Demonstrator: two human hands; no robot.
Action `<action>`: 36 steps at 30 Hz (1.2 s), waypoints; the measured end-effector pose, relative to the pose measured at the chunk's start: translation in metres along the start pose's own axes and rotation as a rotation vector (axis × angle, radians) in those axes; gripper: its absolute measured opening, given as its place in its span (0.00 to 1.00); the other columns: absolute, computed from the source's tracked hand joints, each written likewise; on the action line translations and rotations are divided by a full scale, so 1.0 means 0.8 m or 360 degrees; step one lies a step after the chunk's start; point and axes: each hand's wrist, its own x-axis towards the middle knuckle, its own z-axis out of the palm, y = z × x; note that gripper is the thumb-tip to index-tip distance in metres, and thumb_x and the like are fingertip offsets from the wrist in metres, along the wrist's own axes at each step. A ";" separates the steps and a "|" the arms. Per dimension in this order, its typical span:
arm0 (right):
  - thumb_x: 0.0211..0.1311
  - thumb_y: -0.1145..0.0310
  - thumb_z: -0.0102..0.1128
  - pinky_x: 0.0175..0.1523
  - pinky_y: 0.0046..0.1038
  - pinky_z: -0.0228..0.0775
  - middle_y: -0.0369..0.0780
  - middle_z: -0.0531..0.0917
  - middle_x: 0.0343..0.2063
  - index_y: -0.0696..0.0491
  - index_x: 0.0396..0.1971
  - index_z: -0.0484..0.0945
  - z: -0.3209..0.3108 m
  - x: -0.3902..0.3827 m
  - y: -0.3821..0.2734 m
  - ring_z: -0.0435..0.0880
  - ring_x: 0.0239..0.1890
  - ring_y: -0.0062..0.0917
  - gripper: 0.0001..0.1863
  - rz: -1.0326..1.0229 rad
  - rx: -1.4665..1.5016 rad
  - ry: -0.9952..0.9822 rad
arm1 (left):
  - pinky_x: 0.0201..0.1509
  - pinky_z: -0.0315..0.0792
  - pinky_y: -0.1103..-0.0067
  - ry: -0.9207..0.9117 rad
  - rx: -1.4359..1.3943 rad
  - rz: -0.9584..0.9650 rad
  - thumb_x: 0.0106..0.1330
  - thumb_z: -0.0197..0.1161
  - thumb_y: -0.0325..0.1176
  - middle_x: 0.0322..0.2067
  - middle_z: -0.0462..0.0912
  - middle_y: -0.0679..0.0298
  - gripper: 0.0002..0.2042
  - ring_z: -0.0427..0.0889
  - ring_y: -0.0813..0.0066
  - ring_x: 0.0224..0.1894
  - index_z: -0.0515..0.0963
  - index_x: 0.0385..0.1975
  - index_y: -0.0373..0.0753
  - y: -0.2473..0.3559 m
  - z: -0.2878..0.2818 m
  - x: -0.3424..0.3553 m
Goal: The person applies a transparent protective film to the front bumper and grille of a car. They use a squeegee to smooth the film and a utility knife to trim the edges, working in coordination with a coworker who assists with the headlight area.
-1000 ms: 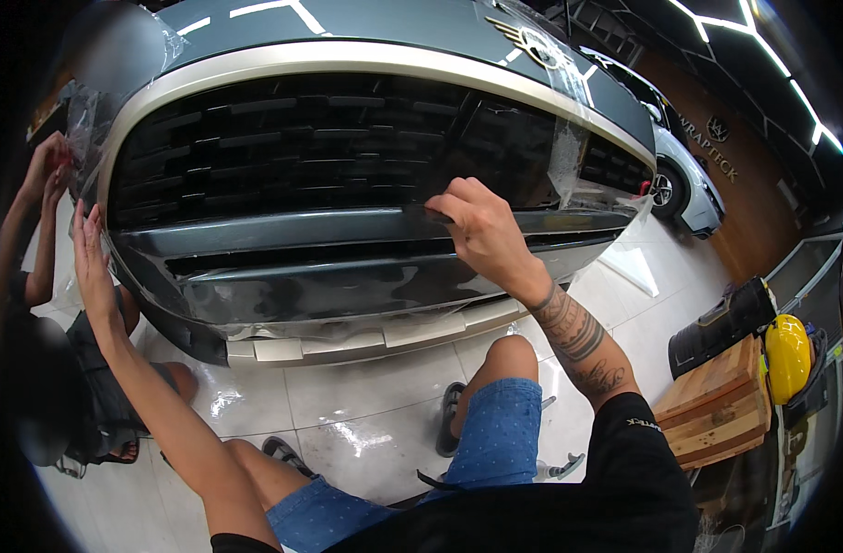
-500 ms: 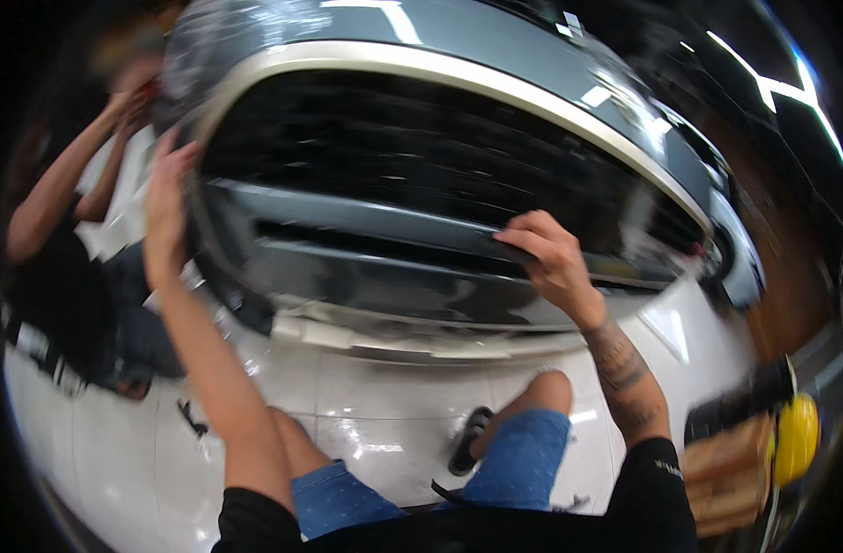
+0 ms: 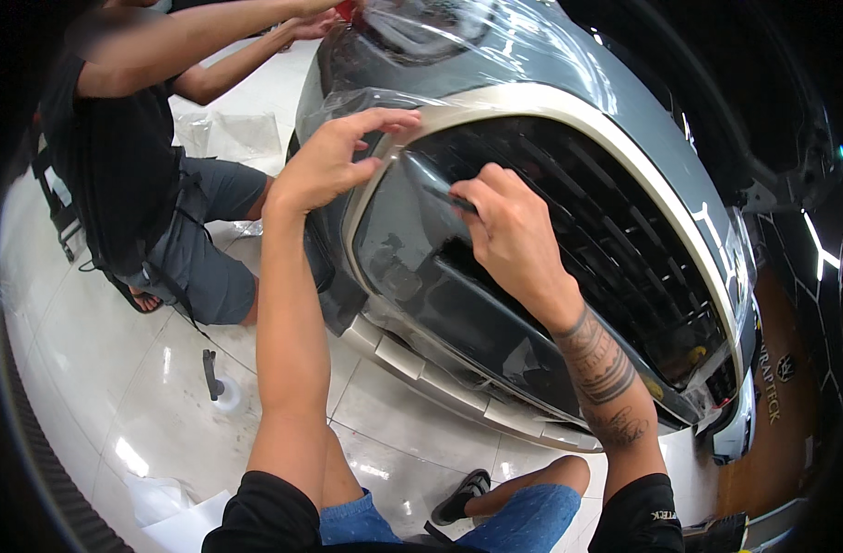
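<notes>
The front of a grey car fills the middle, its dark slatted grille [image 3: 615, 230] ringed by a cream-coloured trim [image 3: 583, 112]. My right hand [image 3: 523, 235] is closed on a thin dark squeegee [image 3: 458, 200], held against the glossy dark panel [image 3: 389, 230] at the grille's left end. Clear film [image 3: 375, 100] lies wrinkled over the bodywork at the upper left. Beside it my left hand [image 3: 325, 166] is open, fingers stretched toward the trim and thumb apart. Whether its fingertips touch the film cannot be made out.
A person in dark clothes [image 3: 122, 138] works at the left, holding something red [image 3: 346, 9] against the car. On the tiled floor stands a spray bottle with a black head [image 3: 211, 373]. White sheets [image 3: 168, 507] lie at the lower left. A pale lower lip [image 3: 440, 382] edges the bumper.
My view has turned, and the car's left corner now sits nearer the middle. My right hand has moved with the squeegee to the left end of the panel; my left hand remains near the trim.
</notes>
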 end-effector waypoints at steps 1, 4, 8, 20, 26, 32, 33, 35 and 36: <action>0.49 0.79 0.60 0.38 0.36 0.68 0.43 0.74 0.28 0.57 0.32 0.78 0.007 0.013 -0.004 0.75 0.34 0.38 0.08 -0.0020 -0.0046 -0.0011 | 0.56 0.69 0.73 0.0029 0.0020 0.0100 0.51 0.61 0.19 0.57 0.74 0.69 0.28 0.72 0.71 0.58 0.73 0.56 0.48 -0.005 0.001 0.000; 0.51 0.76 0.61 0.38 0.38 0.69 0.44 0.75 0.28 0.57 0.32 0.78 0.029 0.044 -0.007 0.77 0.34 0.40 0.07 -0.0048 -0.0141 -0.0031 | 0.52 0.71 0.75 0.0187 0.0095 0.0229 0.47 0.67 0.21 0.56 0.72 0.69 0.23 0.72 0.71 0.56 0.76 0.46 0.44 -0.022 0.011 -0.001; 0.52 0.74 0.59 0.37 0.42 0.71 0.47 0.78 0.28 0.59 0.27 0.77 0.035 0.069 -0.015 0.80 0.32 0.45 0.04 0.0047 -0.0303 -0.0118 | 0.45 0.73 0.79 0.0393 -0.0007 0.0284 0.52 0.67 0.22 0.52 0.75 0.67 0.13 0.76 0.73 0.48 0.78 0.38 0.39 -0.041 0.026 0.002; 0.49 0.71 0.61 0.40 0.45 0.72 0.55 0.79 0.22 0.63 0.21 0.76 0.023 0.100 -0.023 0.80 0.31 0.51 0.09 0.0224 -0.0480 -0.0450 | 0.33 0.73 0.77 0.0869 -0.0202 -0.0029 0.62 0.62 0.29 0.28 0.81 0.56 0.07 0.80 0.70 0.29 0.77 0.30 0.31 -0.028 0.048 0.011; 0.47 0.72 0.61 0.40 0.46 0.73 0.58 0.79 0.24 0.64 0.19 0.76 0.014 0.098 -0.023 0.80 0.31 0.51 0.10 0.0229 -0.0549 -0.0550 | 0.33 0.74 0.77 0.0760 -0.0381 -0.0348 0.62 0.61 0.30 0.26 0.83 0.55 0.07 0.83 0.69 0.27 0.78 0.30 0.30 -0.023 0.053 0.008; 0.47 0.75 0.60 0.46 0.40 0.74 0.54 0.81 0.28 0.61 0.36 0.78 -0.023 0.052 -0.020 0.82 0.35 0.48 0.13 0.0301 -0.0527 -0.0484 | 0.36 0.71 0.84 0.0497 -0.0438 -0.0144 0.59 0.59 0.25 0.29 0.78 0.67 0.05 0.74 0.82 0.31 0.76 0.34 0.33 -0.043 0.046 0.006; 0.48 0.75 0.60 0.49 0.39 0.73 0.53 0.81 0.31 0.59 0.41 0.75 -0.040 0.029 -0.040 0.81 0.37 0.48 0.17 0.0441 -0.0220 -0.0430 | 0.37 0.70 0.84 0.0495 -0.0344 -0.0153 0.58 0.60 0.25 0.29 0.76 0.68 0.06 0.73 0.82 0.31 0.75 0.33 0.33 -0.045 0.039 -0.003; 0.49 0.75 0.64 0.55 0.36 0.68 0.49 0.79 0.41 0.54 0.52 0.67 -0.083 -0.059 -0.060 0.78 0.45 0.46 0.28 0.0551 0.0260 -0.0268 | 0.39 0.68 0.84 0.0474 -0.0322 -0.0195 0.53 0.65 0.26 0.28 0.72 0.71 0.10 0.70 0.83 0.33 0.72 0.31 0.34 -0.052 0.038 -0.005; 0.46 0.75 0.66 0.56 0.36 0.67 0.49 0.77 0.48 0.54 0.53 0.68 -0.098 -0.105 -0.064 0.78 0.49 0.43 0.30 0.0666 0.0413 -0.0289 | 0.39 0.68 0.84 0.0524 -0.0329 -0.0252 0.53 0.65 0.26 0.28 0.72 0.71 0.10 0.70 0.83 0.32 0.72 0.31 0.35 -0.054 0.034 -0.008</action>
